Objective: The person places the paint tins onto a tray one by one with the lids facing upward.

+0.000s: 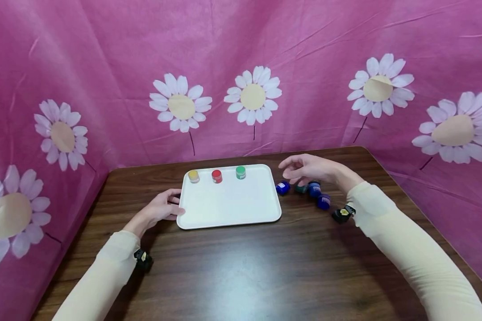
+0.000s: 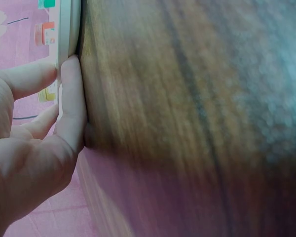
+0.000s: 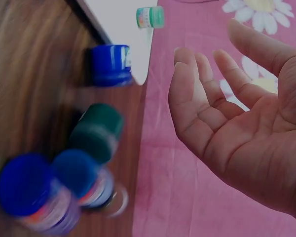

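Observation:
A white tray (image 1: 230,203) lies on the table, its left edge pinched by my left hand (image 1: 160,207). In the left wrist view, fingers (image 2: 71,98) hold both sides of the rim. Along the tray's far side stand three small paint jars: yellow (image 1: 193,176), red (image 1: 217,176) and green (image 1: 240,172). My right hand (image 1: 315,170), loosely bent and holding nothing, hovers over several jars right of the tray. These include a blue jar (image 3: 110,65) near the tray's edge, a dark green jar (image 3: 97,132), a lighter blue one (image 3: 81,175) and a dark blue one (image 3: 32,190).
Behind the lighter blue jar, another jar (image 3: 119,201) is partly hidden. The brown wooden table (image 1: 241,272) extends in front of the tray. A pink cloth (image 1: 225,40) with white daisies hangs along the table's back and sides.

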Available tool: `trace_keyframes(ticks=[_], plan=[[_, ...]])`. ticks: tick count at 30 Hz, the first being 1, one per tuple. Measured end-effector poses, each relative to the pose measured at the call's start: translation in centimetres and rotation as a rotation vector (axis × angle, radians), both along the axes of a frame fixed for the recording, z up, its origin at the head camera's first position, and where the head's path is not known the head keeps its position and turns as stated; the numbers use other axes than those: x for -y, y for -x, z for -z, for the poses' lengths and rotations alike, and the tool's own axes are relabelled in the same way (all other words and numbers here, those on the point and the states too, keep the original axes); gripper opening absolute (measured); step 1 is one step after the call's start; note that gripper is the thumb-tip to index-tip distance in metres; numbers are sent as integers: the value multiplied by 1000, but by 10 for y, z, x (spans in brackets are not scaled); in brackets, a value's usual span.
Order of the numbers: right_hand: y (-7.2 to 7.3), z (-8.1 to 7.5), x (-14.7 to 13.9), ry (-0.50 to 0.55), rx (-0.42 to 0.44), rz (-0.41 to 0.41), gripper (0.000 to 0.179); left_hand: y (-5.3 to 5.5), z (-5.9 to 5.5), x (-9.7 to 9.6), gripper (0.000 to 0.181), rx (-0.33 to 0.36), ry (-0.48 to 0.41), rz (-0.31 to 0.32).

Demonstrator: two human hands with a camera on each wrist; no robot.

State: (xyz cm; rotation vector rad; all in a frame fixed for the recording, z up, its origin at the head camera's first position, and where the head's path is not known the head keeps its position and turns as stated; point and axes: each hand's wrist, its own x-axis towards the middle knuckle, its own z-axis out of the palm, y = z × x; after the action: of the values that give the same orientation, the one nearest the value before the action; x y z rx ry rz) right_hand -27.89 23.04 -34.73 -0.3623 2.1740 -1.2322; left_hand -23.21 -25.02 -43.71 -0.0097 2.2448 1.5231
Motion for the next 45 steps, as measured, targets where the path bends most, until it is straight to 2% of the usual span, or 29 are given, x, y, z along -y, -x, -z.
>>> trace_keyframes(ticks=[6,12,23,32,40,45], plan=[[-15,8,-28,-5,-29,23,54,3,-4,-1,76,-10,9,9],[-33,13,-59,-9,-34,79,56,4,-3,0,76,-11,9,10],[-55,47,-107,-15,-41,168,54,0,-1,0,77,0,5,-2],[-62,70,-121,43,5,208,55,-1,0,0,77,1,-2,-6],[-64,76,-118,52,32,140,56,-2,1,1,77,3,5,-7],[-65,76,-115,43,30,142,54,-3,-3,-2,77,2,6,-4]])
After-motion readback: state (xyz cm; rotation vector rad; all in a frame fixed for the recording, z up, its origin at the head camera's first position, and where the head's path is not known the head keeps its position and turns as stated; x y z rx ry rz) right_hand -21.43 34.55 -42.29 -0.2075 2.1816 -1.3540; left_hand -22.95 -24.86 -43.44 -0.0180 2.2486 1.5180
